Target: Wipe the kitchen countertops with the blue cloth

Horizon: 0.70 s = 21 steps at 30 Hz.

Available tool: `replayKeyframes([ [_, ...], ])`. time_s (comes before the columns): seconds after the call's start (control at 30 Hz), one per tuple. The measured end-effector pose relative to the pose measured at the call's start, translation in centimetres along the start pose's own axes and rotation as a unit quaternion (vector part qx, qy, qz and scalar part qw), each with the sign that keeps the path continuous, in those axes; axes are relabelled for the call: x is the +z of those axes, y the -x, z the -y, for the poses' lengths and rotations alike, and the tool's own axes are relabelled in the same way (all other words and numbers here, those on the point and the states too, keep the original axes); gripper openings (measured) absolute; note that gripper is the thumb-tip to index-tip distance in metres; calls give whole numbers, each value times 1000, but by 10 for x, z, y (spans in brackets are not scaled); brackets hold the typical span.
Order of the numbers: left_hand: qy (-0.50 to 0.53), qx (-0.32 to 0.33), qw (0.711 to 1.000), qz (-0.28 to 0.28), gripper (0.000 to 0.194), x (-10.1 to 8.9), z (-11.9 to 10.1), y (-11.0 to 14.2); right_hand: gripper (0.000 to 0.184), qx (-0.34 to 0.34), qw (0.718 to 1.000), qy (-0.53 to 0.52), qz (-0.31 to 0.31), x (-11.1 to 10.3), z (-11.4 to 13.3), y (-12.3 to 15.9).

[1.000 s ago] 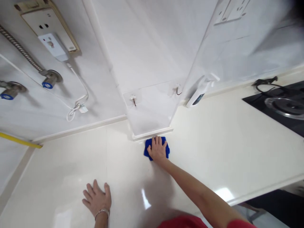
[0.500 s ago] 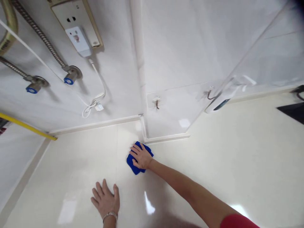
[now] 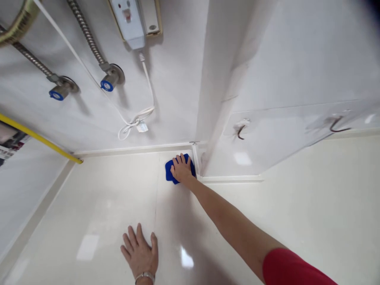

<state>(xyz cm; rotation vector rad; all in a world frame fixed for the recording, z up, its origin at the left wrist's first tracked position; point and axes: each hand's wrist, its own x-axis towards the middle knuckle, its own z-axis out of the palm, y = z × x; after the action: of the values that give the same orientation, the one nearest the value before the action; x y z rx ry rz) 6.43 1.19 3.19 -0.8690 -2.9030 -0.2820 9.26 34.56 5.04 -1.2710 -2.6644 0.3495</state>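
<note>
My right hand [image 3: 181,168] lies flat on a blue microfibre cloth [image 3: 169,171], pressing it onto the cream countertop [image 3: 89,198]. The cloth sits in the corner where the wall's skirting meets the base of a white boxed column [image 3: 228,79], and my palm and fingers hide most of it. My left hand [image 3: 139,253], with a metal wristwatch [image 3: 145,276] on its wrist, rests open and palm down on the countertop near the bottom edge of the view, holding nothing.
Above the counter, a white wall carries several braided steel hoses, two blue-capped angle valves [image 3: 109,84], a socket with a white plug [image 3: 127,18], and a looped white cable [image 3: 133,126]. Adhesive hooks [image 3: 240,130] sit on the column. A yellow strip [image 3: 38,138] runs at left.
My right hand has pushed the cloth left and farther into the corner against the column base. The view has turned, moving the stove out of sight. My left hand stays in place.
</note>
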Motion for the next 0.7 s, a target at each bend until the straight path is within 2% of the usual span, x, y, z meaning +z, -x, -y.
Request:
replayKeyframes([
  [0.17, -3, -1, 1000, 15, 66, 0, 3, 0, 56, 42, 999, 13, -11, 4, -1, -29],
  [0.33, -12, -10, 999, 35, 67, -1, 4, 0, 58, 45, 999, 9, -17, 3, 1, -38],
  [0.47, -14, -19, 999, 46, 67, -2, 4, -2, 60, 40, 999, 4, -25, 2, 2, -34],
  [0.63, -11, -23, 999, 46, 67, -3, 3, -2, 61, -5, 998, 17, -58, 6, 0, -17],
  [0.7, -10, -21, 999, 42, 67, -3, 3, -2, 61, 3, 999, 23, -44, 6, -1, -12],
])
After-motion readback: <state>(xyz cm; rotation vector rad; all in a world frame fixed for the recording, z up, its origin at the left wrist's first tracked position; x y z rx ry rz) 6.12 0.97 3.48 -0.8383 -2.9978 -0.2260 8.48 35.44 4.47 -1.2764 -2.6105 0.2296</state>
